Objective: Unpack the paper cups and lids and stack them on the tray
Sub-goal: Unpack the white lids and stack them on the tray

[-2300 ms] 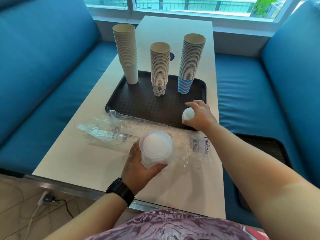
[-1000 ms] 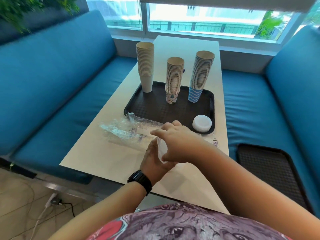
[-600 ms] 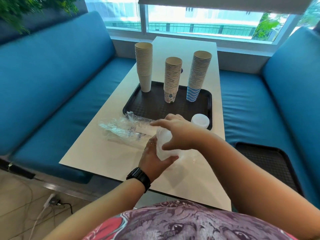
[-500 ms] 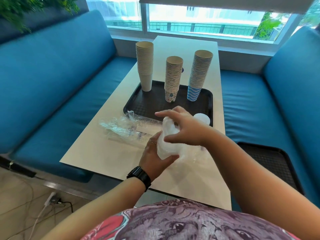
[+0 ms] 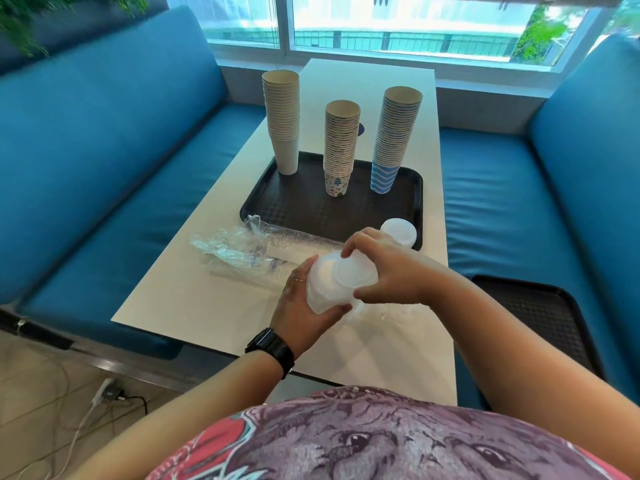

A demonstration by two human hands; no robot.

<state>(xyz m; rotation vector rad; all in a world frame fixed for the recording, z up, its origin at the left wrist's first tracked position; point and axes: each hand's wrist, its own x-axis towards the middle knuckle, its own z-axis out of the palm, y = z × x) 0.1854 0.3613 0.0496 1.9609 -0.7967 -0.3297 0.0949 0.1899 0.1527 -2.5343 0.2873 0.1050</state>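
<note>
Blue bench seating flanks a white counter [image 5: 194,308] under a window; work takes place at the counter's near end.

Task item: a sleeve of white lids [image 5: 323,289], partly wrapped in clear plastic, held above the counter at centre frame. Its long axis appears to run from 7 o'clock (lower end, in the palm) to 1 o'clock (upper end, toward the tray).

Left hand [image 5: 304,311]: fingers curled around the lower body of the sleeve, thumb along the near side. It acts as the support.

Right hand [image 5: 388,271]: positioned at 3 o'clock of the sleeve, fingers [image 5: 349,245] spread and bent over the top lid [image 5: 351,275], thumb at its near edge, pinching the rim. This hand is nearer the tray.

Placed lids [image 5: 398,232]: a short white stack on the black tray [image 5: 298,209], at its near right corner, lying at 1 o'clock from the right hand and just beyond its knuckles.

Judgement: the coming move turns on lifting the pinched lids off along the sleeve axis, then carrying them toward 1 o'clock onto the placed stack. The path looks short and unobstructed.

Three cup stacks stand at the tray's far edge: plain [image 5: 282,123], tree-print [image 5: 341,147], blue-striped [image 5: 396,138]. Empty clear wrapping [image 5: 235,252] lies at 10 o'clock of the sleeve.
</note>
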